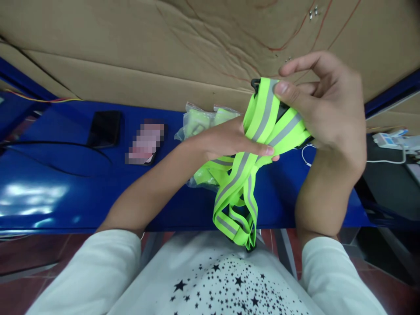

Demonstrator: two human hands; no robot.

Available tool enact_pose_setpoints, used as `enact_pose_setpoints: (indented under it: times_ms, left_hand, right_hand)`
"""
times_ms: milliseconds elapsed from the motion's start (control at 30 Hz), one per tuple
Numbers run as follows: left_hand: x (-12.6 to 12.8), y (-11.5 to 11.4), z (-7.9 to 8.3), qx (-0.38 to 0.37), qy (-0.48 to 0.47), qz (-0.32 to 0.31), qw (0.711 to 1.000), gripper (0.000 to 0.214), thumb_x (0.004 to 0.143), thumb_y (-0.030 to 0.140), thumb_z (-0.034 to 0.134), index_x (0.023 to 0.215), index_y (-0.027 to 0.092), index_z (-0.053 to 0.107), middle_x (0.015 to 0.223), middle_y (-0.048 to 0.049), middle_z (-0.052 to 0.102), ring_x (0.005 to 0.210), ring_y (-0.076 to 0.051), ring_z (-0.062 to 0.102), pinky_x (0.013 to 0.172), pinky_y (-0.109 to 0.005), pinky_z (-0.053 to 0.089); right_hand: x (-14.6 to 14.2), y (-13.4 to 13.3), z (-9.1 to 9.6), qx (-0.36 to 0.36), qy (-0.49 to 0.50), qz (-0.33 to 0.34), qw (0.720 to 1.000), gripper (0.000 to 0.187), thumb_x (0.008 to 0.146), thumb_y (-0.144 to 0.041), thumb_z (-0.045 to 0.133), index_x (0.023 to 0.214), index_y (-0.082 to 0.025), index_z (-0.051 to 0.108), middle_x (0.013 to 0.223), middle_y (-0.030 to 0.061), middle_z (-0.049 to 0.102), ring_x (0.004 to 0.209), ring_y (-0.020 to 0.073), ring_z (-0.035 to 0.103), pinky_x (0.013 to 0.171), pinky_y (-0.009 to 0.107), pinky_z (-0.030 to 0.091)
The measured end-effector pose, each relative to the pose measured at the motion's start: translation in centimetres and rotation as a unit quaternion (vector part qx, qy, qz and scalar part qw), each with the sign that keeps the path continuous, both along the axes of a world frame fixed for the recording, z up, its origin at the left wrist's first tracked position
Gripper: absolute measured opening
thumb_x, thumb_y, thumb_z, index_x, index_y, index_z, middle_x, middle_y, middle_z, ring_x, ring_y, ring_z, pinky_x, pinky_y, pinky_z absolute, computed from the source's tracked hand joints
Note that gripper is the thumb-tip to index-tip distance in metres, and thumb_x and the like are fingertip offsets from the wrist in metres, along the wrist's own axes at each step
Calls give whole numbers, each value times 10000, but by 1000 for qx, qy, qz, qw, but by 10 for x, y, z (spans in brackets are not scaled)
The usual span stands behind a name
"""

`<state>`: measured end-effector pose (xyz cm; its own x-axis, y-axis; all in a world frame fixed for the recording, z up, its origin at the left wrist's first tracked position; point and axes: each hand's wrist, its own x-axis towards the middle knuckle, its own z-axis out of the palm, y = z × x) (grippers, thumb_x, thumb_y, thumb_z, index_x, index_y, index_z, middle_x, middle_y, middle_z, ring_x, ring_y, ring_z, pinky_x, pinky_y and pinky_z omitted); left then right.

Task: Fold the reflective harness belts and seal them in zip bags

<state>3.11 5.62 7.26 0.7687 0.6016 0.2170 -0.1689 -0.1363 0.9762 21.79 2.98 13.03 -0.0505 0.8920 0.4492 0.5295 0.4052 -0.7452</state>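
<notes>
**soft neon strap bunched between two hands**

head view: in the middle right of the frame we see the reflective strap [243, 175], neon yellow-green webbing with a grey stripe, held up over the near edge of the table. the right hand [328, 109] pinches the folded top of the bundle, with the thumb pressed on the stripe, the other fingers curled behind and the forefinger lifted free. the left hand [229, 141] comes in from the left, its fingers pressed together and laid across the bands where they cross. loose loops hang from there down to the lap. a black buckle [255, 82] peeks out at the top of the fold.

we judge the strap to be light, limp and a little slick. it will sag and slide out of a loose grip, so it is best held at the gathered folds or beside the buckle, not by a single dangling loop. nothing about it looks fragile.

behind the hands, clear packets [199, 120] of the same green lie on the glossy blue table [65, 197]. a dark phone [105, 128] sits at the upper left of the table. creased cardboard [131, 52] fills the top of the frame. at the right edge we see a white cable [305, 156] and a power strip [387, 140], and the floor at the bottom of the frame is reddish.
</notes>
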Motion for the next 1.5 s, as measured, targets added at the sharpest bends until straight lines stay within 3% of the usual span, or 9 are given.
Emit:
enact_pose_setpoints:
  times_ms: [133,233,367,467,633,767,1033,1300,1500]
  left_hand:
    - [0,2,-2,28,-20,52,998,369,686,349,925,965,195,738,836,-16,740,852,-270,773,762,-449,646]
    - [2,4,-5,-8,-28,44,999,318,742,320,881,987,184,732,879,-22,750,865,-268,770,778,-466,641]
    - [0,8,-6,-31,-42,12,999,213,770,231,825,937,143,726,917,-48,764,917,-251,755,859,-455,626]
    - [-4,9,-2,-44,-52,16,998,215,716,176,840,884,129,716,906,-48,770,944,-247,761,895,-402,616]
    - [-7,3,4,-104,-27,-51,993,311,806,306,807,1069,160,727,1070,-73,796,1090,-314,763,938,-431,620]
    - [-4,-2,3,-118,-13,-114,986,299,880,257,764,1152,138,730,1190,-121,788,1187,-308,735,1057,-463,581]
    - [-11,-2,11,-104,30,-188,976,266,890,259,754,1131,146,754,1079,-103,797,1003,-259,779,925,-380,628]
    - [-14,2,9,-72,42,-194,977,256,899,298,733,1116,161,731,1010,-71,793,981,-231,773,853,-325,632]
    - [-10,4,6,-42,5,-109,993,250,905,359,752,1036,147,731,969,-71,800,934,-242,788,868,-363,632]
  right_hand:
    - [6,6,-2,-19,-50,47,998,441,766,-756,768,912,-340,746,825,32,755,747,248,648,653,415,529]
    - [5,2,2,8,-156,54,986,511,964,-711,558,828,-260,757,797,52,720,694,216,621,683,417,518]
    - [-7,-12,6,16,-274,146,950,412,970,-642,576,1117,-303,760,1146,87,755,1143,340,670,985,483,511]
    - [-17,-20,8,-1,-314,62,948,389,961,-641,574,1125,-333,747,1079,96,763,1056,379,689,924,511,503]
    - [-12,-23,15,6,-246,24,969,413,991,-638,556,834,-296,724,631,20,598,609,221,572,642,384,421]
    - [-2,-28,21,64,-222,-36,972,530,1000,-643,547,700,-227,680,601,24,484,596,188,490,585,364,316]
    - [-9,-27,22,-55,-55,-30,996,573,825,-773,687,575,-257,685,542,35,567,494,185,475,428,346,292]
    - [-8,-9,6,-70,-16,41,997,315,871,-631,728,995,-343,761,891,32,762,719,255,675,561,375,496]
    - [-12,-10,6,-8,-161,90,983,327,987,-522,621,1181,-293,751,1183,39,768,1075,292,731,908,425,591]
